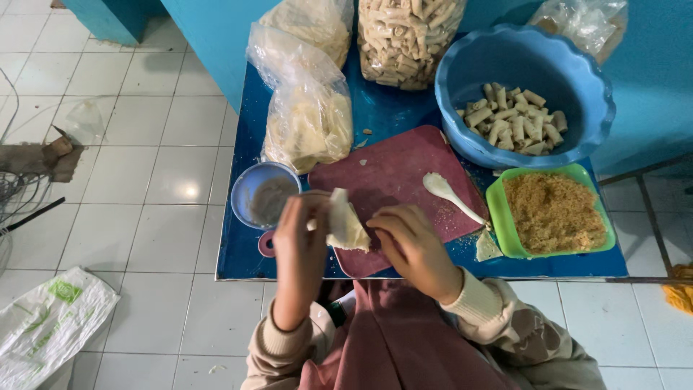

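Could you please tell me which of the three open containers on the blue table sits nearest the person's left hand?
The small blue plastic cup, beside the left hand. The large blue basin and green tub sit farther right.

Bare left hand point(299, 242) and right hand point(413, 245) emerge from cream ribbed cuffs on beige sleeves with faint brown blotches; a dusty-pink cloth drapes down the chest between them

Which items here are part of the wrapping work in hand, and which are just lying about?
In use: pale wrapper sheet held by left hand and right hand; red cutting board; white spoon; green tub of crumbly filling; blue basin of finished rolls; small blue cup.

Lying about: white plastic sack on the floor; cables.
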